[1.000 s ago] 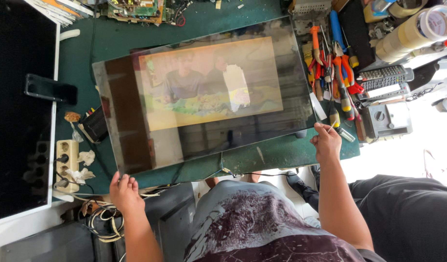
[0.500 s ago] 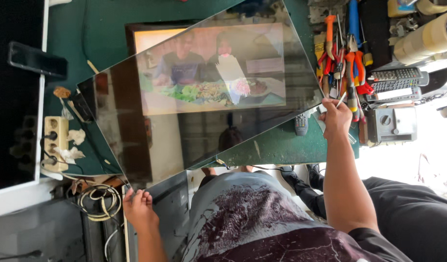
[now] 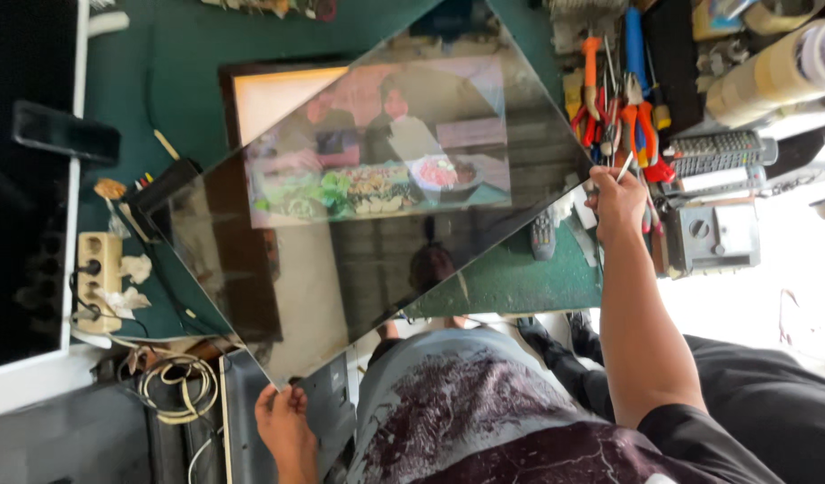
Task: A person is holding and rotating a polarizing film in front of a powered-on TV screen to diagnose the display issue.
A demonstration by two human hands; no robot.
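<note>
I hold a large, thin, glossy dark panel (image 3: 376,251) tilted above the green workbench (image 3: 520,278). My left hand (image 3: 282,421) grips its near left corner, low and close to my body. My right hand (image 3: 617,199) grips the right corner, raised over the bench's edge. The panel shows a faint colourful picture and reflections. Beneath it, a lit screen in a dark frame (image 3: 269,99) lies flat on the bench, partly hidden by the panel.
Pliers and screwdrivers with red and orange handles (image 3: 623,99) lie at the right, beside a remote (image 3: 717,152) and a grey box (image 3: 712,235). A power strip (image 3: 99,278) and coiled cable (image 3: 179,385) sit left, by a white-framed black screen (image 3: 27,179).
The panel has come up off the bench and tilted, its right corner rising. My left hand drew in toward my body; my right hand lifted and shifted right.
</note>
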